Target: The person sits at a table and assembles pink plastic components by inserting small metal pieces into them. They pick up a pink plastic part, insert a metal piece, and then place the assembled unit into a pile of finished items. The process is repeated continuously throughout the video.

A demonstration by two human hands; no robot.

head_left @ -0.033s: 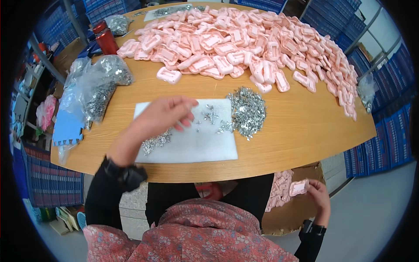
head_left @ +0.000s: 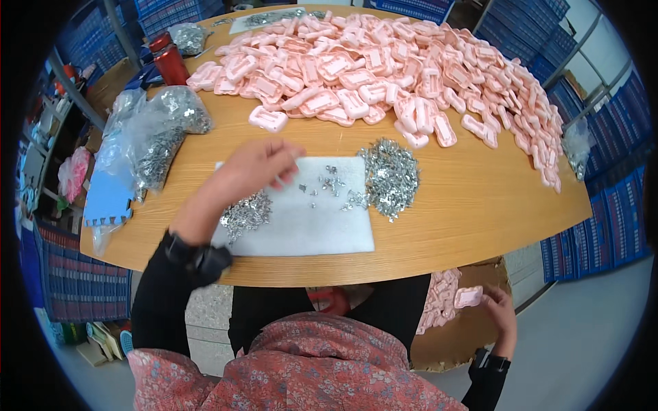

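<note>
My left hand [head_left: 264,163] hovers over the white foam mat [head_left: 301,233], its fingers bent together; anything between the fingertips is too small and blurred to make out. Beneath its wrist lies a heap of small silvery metal pieces [head_left: 245,214]. A few more loose metal pieces [head_left: 333,182] are scattered on the mat to the right of the hand. Down at the right, below the table edge, my right hand [head_left: 500,309] grips one end of a pink plastic shell [head_left: 468,296]. That shell is above a cardboard box [head_left: 473,339] with many similar pink shells [head_left: 441,301] inside.
A large heap of pink shells [head_left: 356,79] covers the table's far side. A bigger pile of metal pieces [head_left: 391,179] sits against the mat's right edge. Clear bags of metal parts [head_left: 161,147], a blue foam tile [head_left: 107,195] and a red bottle [head_left: 169,63] stand left.
My left hand has shifted slightly left, with its fingers drawn in a little. The pink shell in my right hand has tilted slightly.
</note>
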